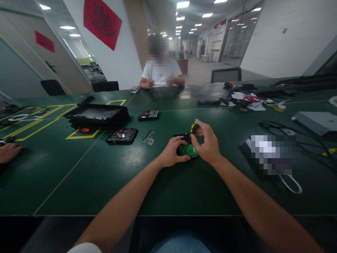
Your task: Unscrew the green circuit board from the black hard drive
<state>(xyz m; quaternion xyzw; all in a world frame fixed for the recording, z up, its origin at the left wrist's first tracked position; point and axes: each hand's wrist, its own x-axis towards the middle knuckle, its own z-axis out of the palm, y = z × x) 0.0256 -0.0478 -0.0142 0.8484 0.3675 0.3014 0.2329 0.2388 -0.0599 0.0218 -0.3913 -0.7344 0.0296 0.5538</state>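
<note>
A hard drive (188, 150) lies on the green table before me, its green circuit board facing up. My left hand (172, 151) grips it along its left side, fingers over the far part and thumb at the near edge. In my right hand (206, 142) is a screwdriver (194, 127) with a yellow and black handle, held between thumb and fingers. The tool stands nearly upright with its lower end over the drive; whether the tip touches a screw is hidden. Left of my hands rest loose circuit boards (149, 138) and another hard drive (122, 135).
Farther back are a third hard drive (149, 115) and a black tray (97, 115). A blurred-out device (273, 154) with cables lies to the right, near a grey box (316, 122). Red scissors (252, 99) sit among clutter. A person (162, 72) sits opposite; another person's hand (10, 151) shows at left.
</note>
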